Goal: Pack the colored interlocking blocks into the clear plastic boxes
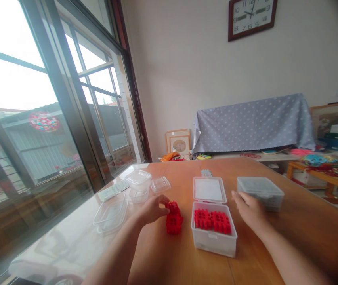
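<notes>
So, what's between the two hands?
Between the left hand and the right hand, the head view shows loose red blocks, then an open box holding more.

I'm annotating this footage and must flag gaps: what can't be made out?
Head view:
- Closed box: contents blurred by cloudy plastic; lower left part hidden by right hand.
- Open box: floor hidden by red pieces.
- Wall clock: top cut off by upper edge.

Pale wall (169, 59), framed clock (252, 19), daylight through windows (17, 91) at left; brown table (159, 257), spotted grey-blue cloth (252, 124)
</notes>
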A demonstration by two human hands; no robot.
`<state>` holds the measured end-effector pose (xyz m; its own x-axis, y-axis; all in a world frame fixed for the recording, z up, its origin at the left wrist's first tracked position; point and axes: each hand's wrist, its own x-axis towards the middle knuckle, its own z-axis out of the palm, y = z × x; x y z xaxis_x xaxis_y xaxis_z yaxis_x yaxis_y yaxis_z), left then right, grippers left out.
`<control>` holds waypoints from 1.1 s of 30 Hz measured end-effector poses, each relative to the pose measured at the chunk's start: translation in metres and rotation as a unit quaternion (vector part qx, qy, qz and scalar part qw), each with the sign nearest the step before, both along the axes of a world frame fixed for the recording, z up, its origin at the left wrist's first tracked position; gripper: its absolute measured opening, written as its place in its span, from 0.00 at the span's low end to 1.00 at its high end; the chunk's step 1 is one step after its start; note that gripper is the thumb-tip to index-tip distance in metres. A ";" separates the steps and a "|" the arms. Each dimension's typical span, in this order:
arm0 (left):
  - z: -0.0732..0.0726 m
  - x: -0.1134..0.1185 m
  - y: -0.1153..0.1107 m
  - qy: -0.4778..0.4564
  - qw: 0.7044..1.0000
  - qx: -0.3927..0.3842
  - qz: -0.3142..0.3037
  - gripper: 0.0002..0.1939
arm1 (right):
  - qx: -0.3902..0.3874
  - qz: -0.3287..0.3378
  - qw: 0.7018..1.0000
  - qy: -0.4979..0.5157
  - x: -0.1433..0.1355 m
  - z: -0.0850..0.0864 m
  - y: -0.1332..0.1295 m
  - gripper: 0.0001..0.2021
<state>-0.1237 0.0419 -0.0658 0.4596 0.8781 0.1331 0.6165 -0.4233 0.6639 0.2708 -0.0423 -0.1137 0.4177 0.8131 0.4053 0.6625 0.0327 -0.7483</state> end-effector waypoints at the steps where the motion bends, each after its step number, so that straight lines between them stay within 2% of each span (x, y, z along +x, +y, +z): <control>1: 0.001 0.000 0.000 -0.010 1.000 0.001 0.006 0.17 | 0.003 0.002 1.000 0.001 0.000 0.000 0.000 0.26; 4: 0.008 0.004 -0.004 -0.043 0.998 0.032 0.014 0.14 | 0.008 0.005 1.000 0.003 -0.001 0.001 -0.001 0.26; 7: 0.024 0.016 -0.013 -0.043 0.996 0.081 -0.003 0.13 | 0.015 0.003 1.000 0.001 -0.002 0.003 -0.001 0.26; 12: 0.057 0.052 -0.044 -0.016 0.988 0.142 -0.052 0.12 | 0.028 0.007 1.000 0.004 -0.003 0.005 -0.001 0.26; 16: 0.071 0.085 -0.071 0.005 0.983 0.156 -0.095 0.14 | 0.031 0.001 1.000 0.007 -0.004 0.007 -0.002 0.25; 20: 0.073 0.112 -0.089 0.036 0.976 0.152 -0.150 0.13 | 0.046 -0.001 0.999 0.003 -0.005 0.008 -0.002 0.25; 24: 0.065 0.127 -0.091 0.060 0.970 0.165 -0.167 0.11 | 0.059 0.001 0.998 0.002 -0.005 0.010 -0.002 0.25; 28: 0.059 0.133 -0.091 0.063 0.967 0.173 -0.177 0.12 | 0.060 0.005 0.998 0.004 -0.006 0.011 -0.004 0.26; 33: 0.058 0.133 -0.096 0.073 0.960 0.194 -0.190 0.10 | 0.062 0.004 0.998 0.010 -0.007 0.013 -0.005 0.25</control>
<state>0.0090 -0.0543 -0.0076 0.7751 0.5413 0.3261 0.4437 -0.8336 0.3291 0.2641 -0.0473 -0.1010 0.4207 0.7610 0.4939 0.6461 0.1309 -0.7520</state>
